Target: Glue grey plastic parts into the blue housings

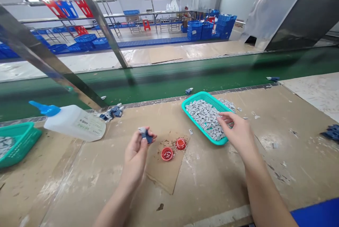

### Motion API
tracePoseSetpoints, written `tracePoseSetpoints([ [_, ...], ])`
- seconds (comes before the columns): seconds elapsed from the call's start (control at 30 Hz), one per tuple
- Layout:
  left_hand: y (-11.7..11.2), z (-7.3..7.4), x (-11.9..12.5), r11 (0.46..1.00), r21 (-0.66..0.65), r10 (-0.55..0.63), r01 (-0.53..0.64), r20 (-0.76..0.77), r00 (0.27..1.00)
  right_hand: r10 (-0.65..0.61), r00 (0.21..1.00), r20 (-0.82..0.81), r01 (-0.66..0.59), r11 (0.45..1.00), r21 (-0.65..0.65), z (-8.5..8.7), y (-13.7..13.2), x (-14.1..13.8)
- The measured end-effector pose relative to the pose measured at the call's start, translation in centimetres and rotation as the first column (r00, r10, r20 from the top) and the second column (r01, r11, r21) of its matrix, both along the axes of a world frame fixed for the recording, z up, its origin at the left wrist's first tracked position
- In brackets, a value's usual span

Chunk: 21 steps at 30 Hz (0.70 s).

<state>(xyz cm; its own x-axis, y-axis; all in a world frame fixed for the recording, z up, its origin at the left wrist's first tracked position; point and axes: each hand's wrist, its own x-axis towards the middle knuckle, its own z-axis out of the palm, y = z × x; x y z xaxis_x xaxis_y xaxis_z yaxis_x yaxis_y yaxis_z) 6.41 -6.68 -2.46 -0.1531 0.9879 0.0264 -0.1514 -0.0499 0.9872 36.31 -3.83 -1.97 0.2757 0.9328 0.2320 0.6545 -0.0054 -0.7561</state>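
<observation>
My left hand pinches a small dark blue and grey plastic piece above the worktable. At the rim of a green plastic basket, my right hand has thumb and forefinger brought together over a heap of small grey plastic pieces. Whatever those fingertips hold is too small to make out. Between my hands, a red cap with shiny liquid in it and a second red cap rest on a stained piece of cardboard.
A white bottle with blue nozzle lies on its side at left, near a pile of blue-grey pieces. Another green basket stands at the left edge. Beyond the table runs a green conveyor belt, with a slanted metal post at left.
</observation>
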Motion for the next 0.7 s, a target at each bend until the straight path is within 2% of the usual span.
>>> tracePoseSetpoints([
  [0.1, 2.5, 0.4, -1.2, 1.0, 0.013, -0.014, 0.014, -0.029, 0.999, 0.121, 0.972, 0.201, -0.113, 0.992, -0.051, -1.0, 0.6, 0.5],
  [0.2, 6.1, 0.6, -1.7, 0.997, 0.06, -0.045, 0.053, -0.124, 0.991, 0.224, 0.941, 0.253, -0.177, 0.965, -0.195, -1.3, 0.9, -0.6],
  [0.27, 9.4, 0.4, -1.6, 0.991, 0.116, -0.033, 0.064, -0.251, 0.967, 0.257, 0.925, 0.28, -0.178, 0.943, -0.281, -1.4, 1.1, -1.3],
  [0.33, 13.1, -0.1, -1.5, 0.98, 0.184, 0.027, 0.074, -0.493, 0.87, 0.263, 0.919, 0.295, -0.171, 0.937, -0.304, -1.5, 1.3, -1.6],
  [0.4, 16.9, -0.5, -1.3, 0.973, 0.21, 0.092, 0.1, -0.742, 0.665, 0.246, 0.925, 0.289, -0.162, 0.945, -0.286, -1.6, 1.5, -1.8],
  [0.47, 20.4, -0.8, -0.9, 0.974, 0.193, 0.108, 0.117, -0.853, 0.511, 0.222, 0.934, 0.279, -0.149, 0.955, -0.258, -1.5, 1.6, -1.8],
  [0.6, 25.0, -1.1, 0.8, 0.974, 0.156, 0.085, 0.161, -0.921, 0.38, 0.162, 0.96, 0.228, -0.118, 0.973, -0.197, -1.0, 1.4, -2.1],
  [0.7, 26.5, -1.8, 2.6, 0.968, 0.121, 0.05, 0.22, -0.951, 0.304, 0.131, 0.991, -0.011, -0.131, 0.984, -0.118, -0.5, 1.0, -2.7],
])
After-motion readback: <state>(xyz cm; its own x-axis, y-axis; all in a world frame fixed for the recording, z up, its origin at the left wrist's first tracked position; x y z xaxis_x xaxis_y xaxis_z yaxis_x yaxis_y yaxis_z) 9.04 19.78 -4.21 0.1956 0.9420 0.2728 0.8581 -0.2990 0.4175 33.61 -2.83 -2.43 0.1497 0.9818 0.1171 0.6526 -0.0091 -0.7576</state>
